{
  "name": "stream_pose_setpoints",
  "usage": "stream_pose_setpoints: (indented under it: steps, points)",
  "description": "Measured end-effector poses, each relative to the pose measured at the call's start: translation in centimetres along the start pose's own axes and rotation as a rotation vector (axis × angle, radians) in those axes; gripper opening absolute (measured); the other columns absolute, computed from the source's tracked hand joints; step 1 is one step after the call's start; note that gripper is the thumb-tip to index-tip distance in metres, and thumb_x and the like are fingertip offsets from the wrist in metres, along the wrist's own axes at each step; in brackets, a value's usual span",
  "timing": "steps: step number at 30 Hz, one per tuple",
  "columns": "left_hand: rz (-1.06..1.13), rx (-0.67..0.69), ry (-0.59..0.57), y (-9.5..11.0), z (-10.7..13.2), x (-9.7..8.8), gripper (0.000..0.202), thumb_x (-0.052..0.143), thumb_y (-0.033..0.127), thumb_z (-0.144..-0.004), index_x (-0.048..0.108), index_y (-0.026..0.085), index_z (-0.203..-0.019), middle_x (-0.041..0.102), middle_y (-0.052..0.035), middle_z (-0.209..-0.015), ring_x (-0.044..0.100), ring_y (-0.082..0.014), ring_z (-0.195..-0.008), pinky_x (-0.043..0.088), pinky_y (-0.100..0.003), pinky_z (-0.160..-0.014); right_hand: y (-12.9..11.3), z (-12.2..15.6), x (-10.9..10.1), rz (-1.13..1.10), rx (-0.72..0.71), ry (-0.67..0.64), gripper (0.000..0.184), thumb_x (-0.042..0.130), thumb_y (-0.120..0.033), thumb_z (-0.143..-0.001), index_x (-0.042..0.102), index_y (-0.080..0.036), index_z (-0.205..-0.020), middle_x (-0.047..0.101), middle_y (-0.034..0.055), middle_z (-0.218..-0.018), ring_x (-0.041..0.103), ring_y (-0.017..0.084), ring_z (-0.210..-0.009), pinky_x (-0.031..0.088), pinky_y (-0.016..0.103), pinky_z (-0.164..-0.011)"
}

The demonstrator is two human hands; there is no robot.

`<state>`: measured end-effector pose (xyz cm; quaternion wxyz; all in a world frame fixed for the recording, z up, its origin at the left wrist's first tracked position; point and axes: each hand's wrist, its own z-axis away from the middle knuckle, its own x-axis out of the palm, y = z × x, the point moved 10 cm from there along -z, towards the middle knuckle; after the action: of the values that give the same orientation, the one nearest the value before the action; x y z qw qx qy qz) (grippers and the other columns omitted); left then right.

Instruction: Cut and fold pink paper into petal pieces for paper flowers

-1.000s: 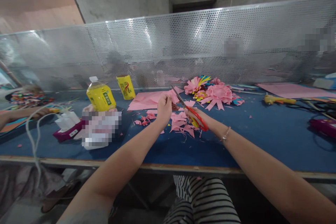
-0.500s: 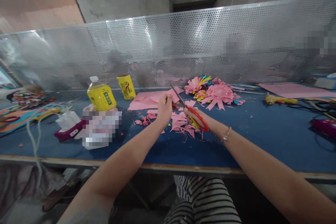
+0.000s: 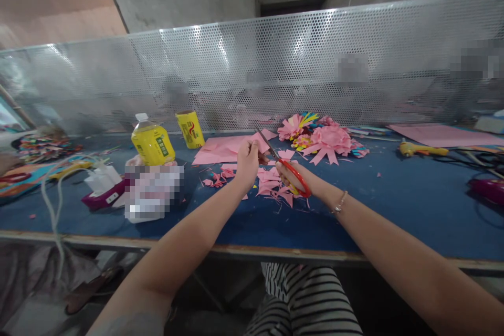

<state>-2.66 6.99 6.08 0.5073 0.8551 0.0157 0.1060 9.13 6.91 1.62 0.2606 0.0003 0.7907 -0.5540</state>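
My left hand (image 3: pixel 249 160) pinches a small piece of pink paper (image 3: pixel 260 140) above the table. Red-handled scissors (image 3: pixel 296 174) are in my right hand (image 3: pixel 289 170), their blades pointing up and away, right beside that paper. Whether the blades touch its edge I cannot tell. Below both hands lies a heap of pink paper scraps (image 3: pixel 269 182) with a few yellow bits. Flat pink sheets (image 3: pixel 218 149) rest behind my left hand. Beyond my right hand sit pink paper flowers (image 3: pixel 331 139) with yellow and blue strips.
A bottle of yellow liquid (image 3: pixel 153 146) and a yellow can (image 3: pixel 189 130) stand to the left, near a purple power strip (image 3: pixel 103 198). On the right are a yellow glue gun (image 3: pixel 423 150) and cables. A perforated metal screen (image 3: pixel 236 73) borders the blue table's far side.
Both hands keep almost the same pose, with the paper and scissors still held. The whole view has shifted very slightly.
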Motion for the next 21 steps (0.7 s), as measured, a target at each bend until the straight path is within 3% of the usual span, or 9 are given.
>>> stream_pose_setpoints:
  steps: [13, 21]
  points:
    - [0.026, -0.033, 0.000, 0.0, 0.1, 0.1, 0.020, 0.038, 0.034, -0.078, 0.036, 0.019, -0.066, 0.051, 0.0016, -0.054, 0.045, -0.0061, -0.041, 0.039, -0.019, -0.043, -3.0, 1.2, -0.1, 0.135, -0.039, 0.031, 0.040, 0.040, -0.054, -0.072, 0.039, -0.018, -0.054, 0.039, -0.0043, -0.040, 0.034, 0.006, -0.036, 0.027, 0.021, -0.038]
    - [0.023, -0.025, -0.007, 0.3, 0.1, 0.2, 0.020, 0.038, 0.033, -0.079, 0.036, 0.019, -0.066, 0.050, 0.0021, -0.051, 0.045, -0.0060, -0.040, 0.038, -0.019, -0.042, -2.4, 1.1, 0.0, 0.000, 0.036, 0.031, 0.039, 0.047, -0.055, -0.068, 0.039, -0.019, -0.057, 0.036, -0.0057, -0.038, 0.033, 0.006, -0.034, 0.026, 0.021, -0.036]
